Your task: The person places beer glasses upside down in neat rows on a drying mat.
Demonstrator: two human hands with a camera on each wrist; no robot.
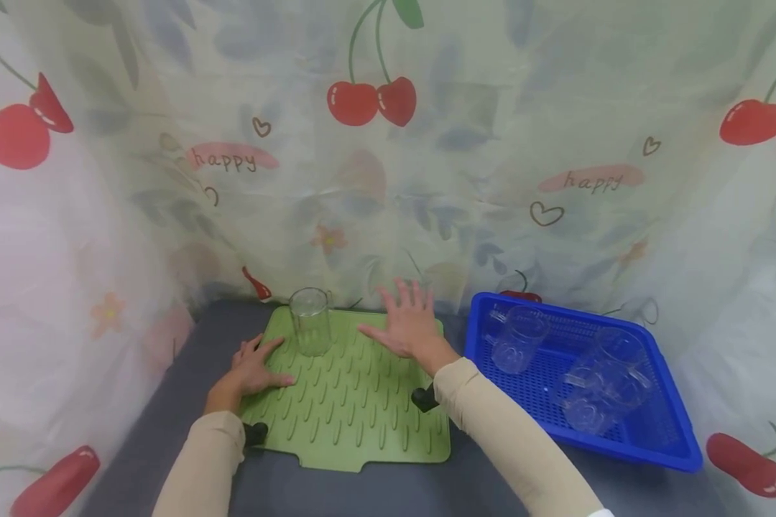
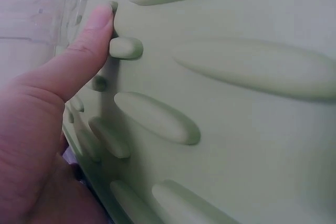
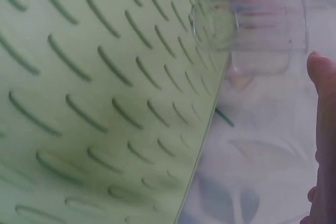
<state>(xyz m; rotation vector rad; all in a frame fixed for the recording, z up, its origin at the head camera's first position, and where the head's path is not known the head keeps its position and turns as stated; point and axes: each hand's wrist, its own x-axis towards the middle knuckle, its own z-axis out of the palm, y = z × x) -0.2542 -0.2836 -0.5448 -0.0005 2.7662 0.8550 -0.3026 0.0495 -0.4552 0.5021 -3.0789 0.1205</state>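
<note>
A clear glass mug [image 1: 312, 323] stands upright at the far left of a green ridged drying mat [image 1: 356, 416]. My left hand [image 1: 253, 370] rests at the mat's left edge, fingers and thumb spread. In the left wrist view its thumb [image 2: 79, 61] lies over the mat's raised ridges. My right hand [image 1: 409, 323] is held over the mat's far right part, fingers spread and nothing in them. The right wrist view shows the mug [image 3: 241, 24] at the far edge, with the right thumb [image 3: 321, 72] at the side of the picture.
A blue plastic basket [image 1: 675, 424] to the right holds several clear mugs [image 1: 520, 341]. The dark grey tabletop [image 1: 168, 416] surrounds the mat. A cherry-printed curtain [image 1: 465, 179] closes off the back and sides.
</note>
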